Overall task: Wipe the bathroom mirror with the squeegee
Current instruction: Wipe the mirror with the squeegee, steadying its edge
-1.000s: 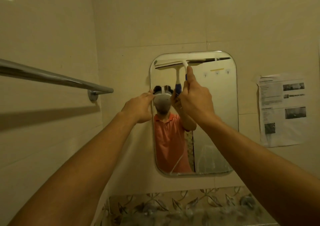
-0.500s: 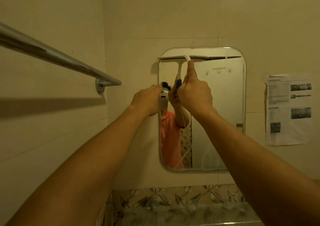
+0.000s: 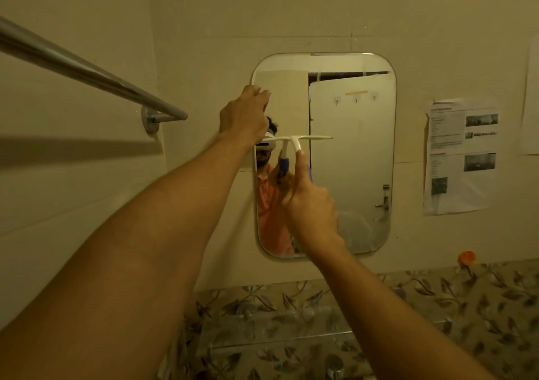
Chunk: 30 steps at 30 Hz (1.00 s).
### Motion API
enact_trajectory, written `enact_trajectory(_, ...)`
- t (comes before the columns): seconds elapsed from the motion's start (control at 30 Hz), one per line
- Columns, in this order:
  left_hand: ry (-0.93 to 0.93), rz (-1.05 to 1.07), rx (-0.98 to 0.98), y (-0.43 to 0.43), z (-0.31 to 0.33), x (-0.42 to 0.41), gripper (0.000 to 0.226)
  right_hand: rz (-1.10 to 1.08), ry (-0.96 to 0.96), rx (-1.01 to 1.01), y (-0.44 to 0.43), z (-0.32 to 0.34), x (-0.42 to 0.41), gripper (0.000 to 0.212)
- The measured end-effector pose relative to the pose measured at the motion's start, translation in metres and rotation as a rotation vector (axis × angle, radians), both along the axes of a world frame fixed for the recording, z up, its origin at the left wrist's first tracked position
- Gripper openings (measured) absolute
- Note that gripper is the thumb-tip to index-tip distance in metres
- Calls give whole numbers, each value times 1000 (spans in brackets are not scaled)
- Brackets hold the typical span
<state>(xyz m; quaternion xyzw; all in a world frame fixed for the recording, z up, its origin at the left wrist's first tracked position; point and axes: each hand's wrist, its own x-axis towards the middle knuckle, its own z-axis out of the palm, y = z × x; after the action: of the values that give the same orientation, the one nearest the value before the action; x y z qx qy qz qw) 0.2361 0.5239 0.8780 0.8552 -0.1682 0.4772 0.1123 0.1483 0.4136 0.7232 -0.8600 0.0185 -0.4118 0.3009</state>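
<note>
My right hand [image 3: 309,204] is gripping the white plastic T-shaped squeegee [image 3: 300,138], its blade lying level against the rounded rectangular glass mirror [image 3: 350,152] at mid-height; my left hand [image 3: 245,114], fingers relaxed, is touching its upper-left edge.

one wide-angle view, worn on the head, faces the beige tiled wall [image 3: 291,15] squarely from close by. the rounded-cornered rectangular mirror [image 3: 350,160] sits just right of centre, within arm's reach (the left forearm [image 3: 131,248] and the right forearm [image 3: 393,306] run in from the bottom corners). the straight chrome towel rail [image 3: 87,70] slants in from the left edge; the printed paper sheet [image 3: 460,158] hangs near the right edge.
</note>
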Motion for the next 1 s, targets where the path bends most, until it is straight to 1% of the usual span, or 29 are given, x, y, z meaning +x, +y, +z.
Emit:
enact_trajectory(0.07,39,74,74,2,-6,3,66,-6,41,1,1,-13,-2,73)
enact_trajectory(0.17,57,158,159,7,-20,5,60,-18,95,-13,-1,-30,-4,75)
enact_trajectory(0.23,64,200,219,11,-26,6,61,-15,120,-6,-3,-40,-5,77)
enact_trajectory(0.4,43,301,365,17,-24,5,72,15,112,14,1,-79,-15,80)
enact_trajectory(0.47,43,339,402,16,-24,3,78,7,132,7,4,-93,-20,84)
enact_trajectory(0.53,63,368,427,13,-24,1,81,-5,172,7,4,-100,-21,83)
enact_trajectory(0.6,86,388,446,11,-21,-2,80,9,186,18,1,-98,-22,76)
enact_trajectory(0.7,128,409,483,6,-17,-7,69,56,130,22,-4,-85,-25,67)
enact_trajectory(0.8,139,417,499,5,-14,-7,63,91,39,34,-8,-60,-27,67)
enact_trajectory(0.93,101,429,517,7,-17,2,68,75,-56,-1,-2,-20,-17,63)
enact_trajectory(1.0,91,431,513,7,-17,4,68,85,-85,-18,5,-7,-13,74)
